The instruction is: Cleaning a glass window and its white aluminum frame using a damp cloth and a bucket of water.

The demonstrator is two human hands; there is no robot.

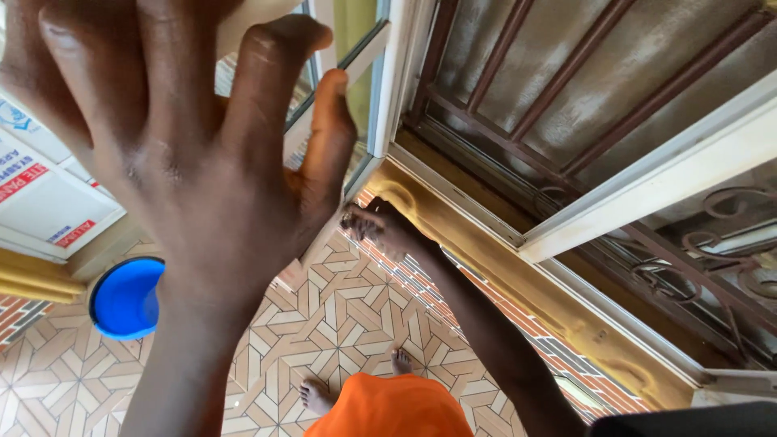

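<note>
The left hand (186, 162) is raised close to the camera with fingers spread wide and nothing in its grasp, near the open white-framed glass window sash (368, 97). Lower down, the right hand (376, 226) rests fingertips-down on the worn yellow-brown wooden window sill (518, 283), seemingly bracing there; whether it grips anything I cannot tell. A round blue plastic lid (125, 298) lies on the patterned tile floor (340, 324) below.

The left hand (186, 154) is rising close to the camera, fingers (275, 89) spread wide and empty. The right hand (379, 228) is reaching far out on a straight arm, fingers curled downward, holding nothing.
</note>
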